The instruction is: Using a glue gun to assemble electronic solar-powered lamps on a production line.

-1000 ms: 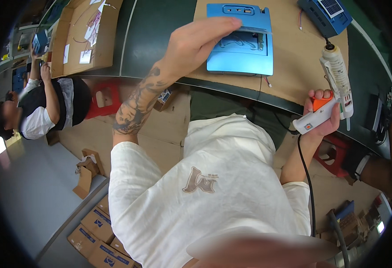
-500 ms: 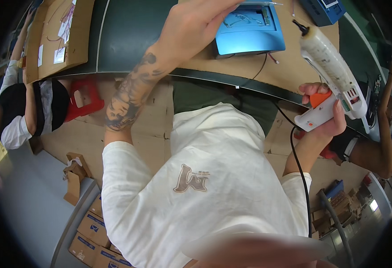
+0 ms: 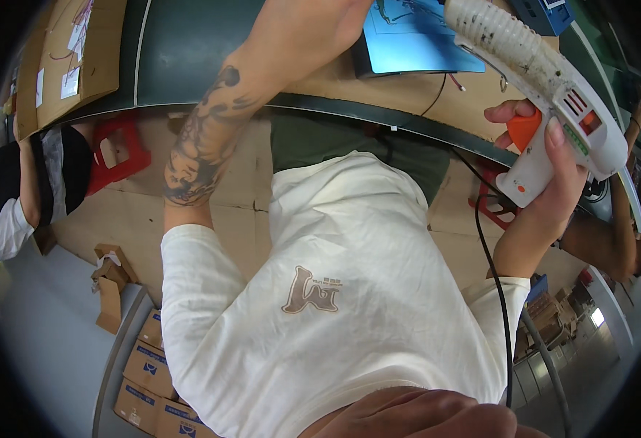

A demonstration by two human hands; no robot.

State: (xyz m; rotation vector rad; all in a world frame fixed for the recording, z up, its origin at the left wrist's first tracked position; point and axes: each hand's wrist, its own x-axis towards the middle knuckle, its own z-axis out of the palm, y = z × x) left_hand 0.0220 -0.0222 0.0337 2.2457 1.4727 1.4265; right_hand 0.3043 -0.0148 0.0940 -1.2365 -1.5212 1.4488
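In my right hand [image 3: 562, 164] is a white hot glue gun [image 3: 535, 66] with an orange trigger, its fingers wrapped round the handle. The gun's barrel points up and left, over the right part of a shiny blue box [image 3: 415, 52]; the nozzle is out of view at the top. My left hand [image 3: 313, 33] reaches to the box's left side. Its fingers run past the top edge, so whether they hold anything is hidden. Below the box, a thin wire with a small connector [image 3: 460, 86] lies on brown cardboard [image 3: 335, 87].
An open cardboard box [image 3: 101, 66] with wires and white cards stands at the left of the dark table [image 3: 189, 58]. Another blue box [image 3: 543, 16] is at the far right. The black cord [image 3: 489, 255] hangs beside my right arm. Other people sit on both sides.
The glue gun has moved up and left, bringing its barrel over the blue box. My left hand has shifted slightly upward. The whole view has moved a little too.
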